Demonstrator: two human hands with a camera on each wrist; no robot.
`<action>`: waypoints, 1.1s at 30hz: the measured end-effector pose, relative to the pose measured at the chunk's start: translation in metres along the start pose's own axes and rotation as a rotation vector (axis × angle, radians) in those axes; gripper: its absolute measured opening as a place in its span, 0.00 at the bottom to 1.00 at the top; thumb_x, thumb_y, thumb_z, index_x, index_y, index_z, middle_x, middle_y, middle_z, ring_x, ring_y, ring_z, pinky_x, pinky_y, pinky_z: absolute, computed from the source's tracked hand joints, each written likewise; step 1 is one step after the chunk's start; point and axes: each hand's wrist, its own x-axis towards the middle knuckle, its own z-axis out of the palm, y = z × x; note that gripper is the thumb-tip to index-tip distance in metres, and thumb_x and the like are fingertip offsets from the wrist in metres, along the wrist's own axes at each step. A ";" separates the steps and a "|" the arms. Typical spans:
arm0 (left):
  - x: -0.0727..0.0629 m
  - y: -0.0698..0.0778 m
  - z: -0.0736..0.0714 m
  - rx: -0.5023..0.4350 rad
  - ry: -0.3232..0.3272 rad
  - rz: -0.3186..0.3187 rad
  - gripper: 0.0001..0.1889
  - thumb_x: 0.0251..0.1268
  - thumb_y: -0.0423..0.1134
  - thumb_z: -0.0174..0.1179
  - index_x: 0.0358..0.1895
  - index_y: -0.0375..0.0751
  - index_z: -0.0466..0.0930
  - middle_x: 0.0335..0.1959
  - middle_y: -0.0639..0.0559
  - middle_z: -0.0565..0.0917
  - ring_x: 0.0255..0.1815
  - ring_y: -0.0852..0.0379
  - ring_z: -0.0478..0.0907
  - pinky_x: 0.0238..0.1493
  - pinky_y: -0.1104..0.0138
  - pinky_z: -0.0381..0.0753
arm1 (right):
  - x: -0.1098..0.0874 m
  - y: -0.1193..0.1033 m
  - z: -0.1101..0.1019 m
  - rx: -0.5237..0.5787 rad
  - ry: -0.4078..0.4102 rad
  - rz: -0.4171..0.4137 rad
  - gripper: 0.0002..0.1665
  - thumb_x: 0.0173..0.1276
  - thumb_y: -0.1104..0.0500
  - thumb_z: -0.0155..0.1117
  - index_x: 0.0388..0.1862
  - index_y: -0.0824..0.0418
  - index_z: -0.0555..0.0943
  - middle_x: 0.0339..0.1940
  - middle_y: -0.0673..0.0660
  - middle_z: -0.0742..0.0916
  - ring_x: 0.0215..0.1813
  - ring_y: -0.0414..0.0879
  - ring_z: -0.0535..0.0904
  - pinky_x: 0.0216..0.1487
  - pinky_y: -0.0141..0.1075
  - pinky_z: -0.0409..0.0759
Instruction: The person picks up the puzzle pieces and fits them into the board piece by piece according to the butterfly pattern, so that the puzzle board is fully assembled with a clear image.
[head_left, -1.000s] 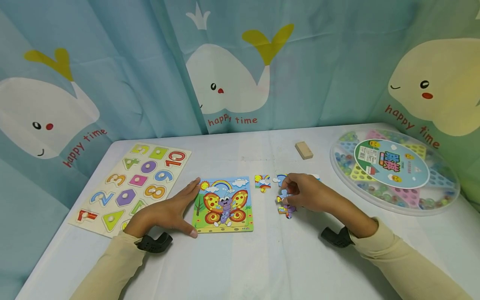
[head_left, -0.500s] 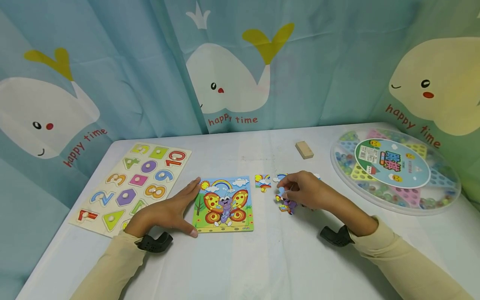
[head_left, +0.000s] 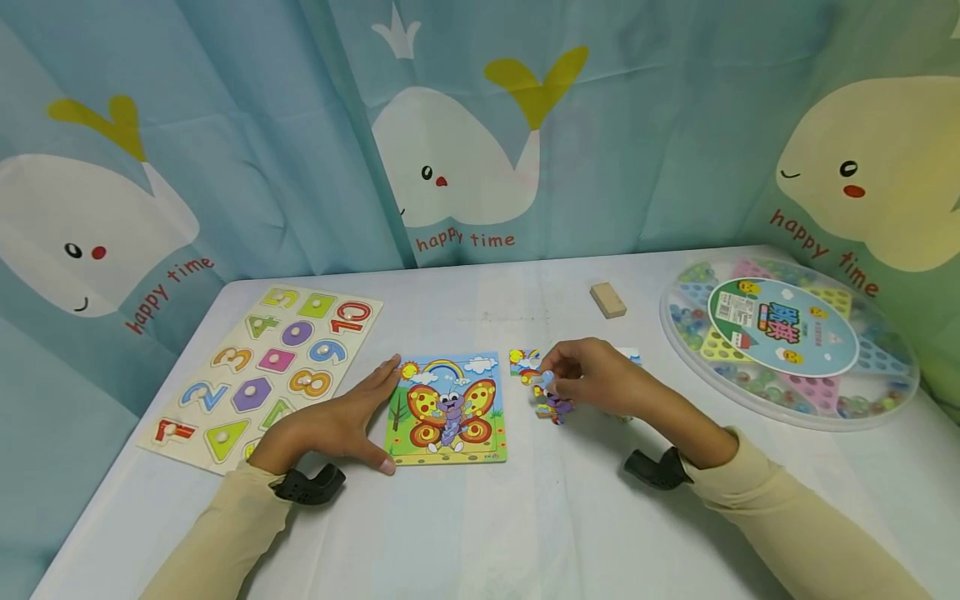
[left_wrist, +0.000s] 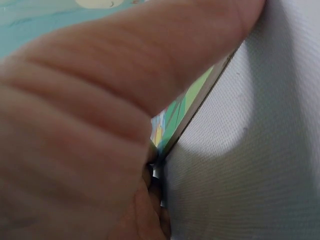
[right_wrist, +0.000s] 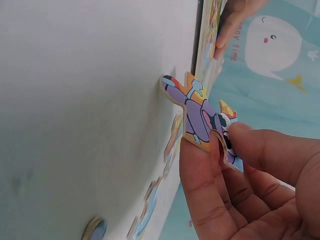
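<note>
In the head view, my left hand [head_left: 337,425] rests along the left side of a square butterfly puzzle board [head_left: 483,429], thumb at its near corner and fingers at the far one. The left wrist view shows the thumb [left_wrist: 135,55] large, over the board's edge. My right hand [head_left: 607,379] pinches a jigsaw piece [head_left: 555,408] between thumb and fingers, right of the board. In the right wrist view this piece [right_wrist: 200,117] shows a purple body with orange patches, tilted above the tabletop. Another jigsaw piece [head_left: 522,362] lies just right of the board.
More loose jigsaw pieces [right_wrist: 145,210] lie by the right hand, partly hidden behind it in the head view. A number-and-shape board [head_left: 273,362] lies at left. A wooden block [head_left: 607,301] sits at the back; a round marble game box [head_left: 787,333] lies at right. A whale-print curtain [head_left: 645,167] hangs behind.
My right hand has moved left with the pinched jigsaw piece, closer to the puzzle board, lifting it a little. The left hand and the board stay where they were.
</note>
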 end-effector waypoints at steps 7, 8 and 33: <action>0.000 -0.002 0.000 -0.001 0.001 0.001 0.69 0.39 0.58 0.77 0.79 0.39 0.37 0.79 0.47 0.33 0.78 0.48 0.32 0.73 0.49 0.44 | 0.005 -0.005 0.005 -0.007 0.009 -0.022 0.07 0.61 0.71 0.64 0.39 0.65 0.81 0.29 0.51 0.82 0.32 0.44 0.79 0.34 0.35 0.79; 0.000 -0.002 0.000 -0.001 0.001 0.001 0.69 0.39 0.58 0.77 0.79 0.39 0.37 0.79 0.47 0.33 0.78 0.48 0.32 0.73 0.49 0.44 | 0.006 -0.006 0.005 -0.004 0.011 -0.026 0.07 0.61 0.71 0.64 0.39 0.65 0.81 0.29 0.51 0.82 0.32 0.44 0.79 0.35 0.35 0.79; 0.001 -0.001 0.000 -0.004 -0.007 0.005 0.69 0.39 0.57 0.77 0.78 0.37 0.36 0.79 0.46 0.32 0.78 0.47 0.31 0.73 0.49 0.44 | 0.028 -0.024 0.016 0.026 0.067 -0.087 0.07 0.63 0.70 0.65 0.39 0.64 0.81 0.32 0.53 0.82 0.35 0.46 0.79 0.36 0.37 0.79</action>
